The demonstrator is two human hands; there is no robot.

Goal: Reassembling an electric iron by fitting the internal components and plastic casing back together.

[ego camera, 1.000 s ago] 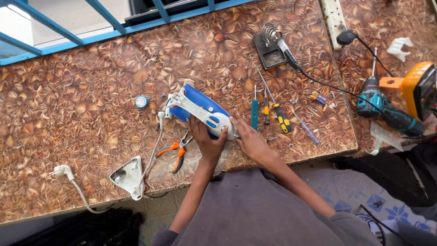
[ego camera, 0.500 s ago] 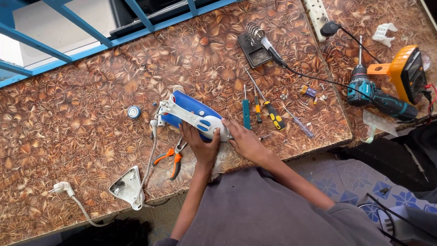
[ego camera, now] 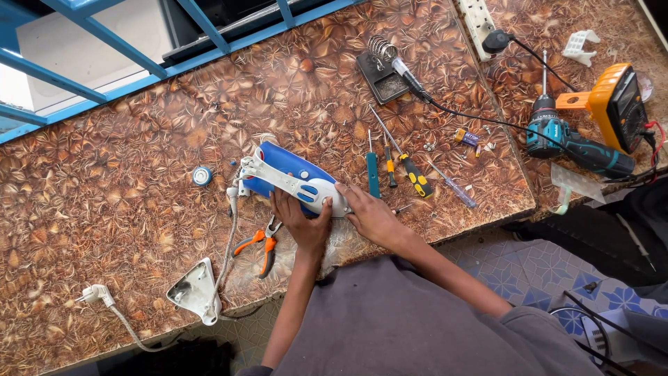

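Note:
A blue and white clothes iron [ego camera: 282,174] lies on its side on the brown patterned worktop [ego camera: 104,209]. My left hand [ego camera: 300,224] grips its near side by the white handle. My right hand [ego camera: 367,212] holds the rounded right end of that handle. The iron's grey cord [ego camera: 228,240] runs down from its left end to a white plug [ego camera: 94,294]. A loose white triangular iron part [ego camera: 196,289] lies near the front edge.
Orange-handled pliers [ego camera: 259,245] lie left of my left hand. A small round blue knob [ego camera: 202,175] sits further left. Screwdrivers [ego camera: 410,170] lie to the right. A soldering iron stand [ego camera: 381,69], teal drill [ego camera: 577,146], yellow multimeter [ego camera: 616,104] and power strip [ego camera: 480,17] stand behind.
Both hands stay on the iron with hardly any movement. The view has shifted a little, so the bench objects sit slightly differently in frame.

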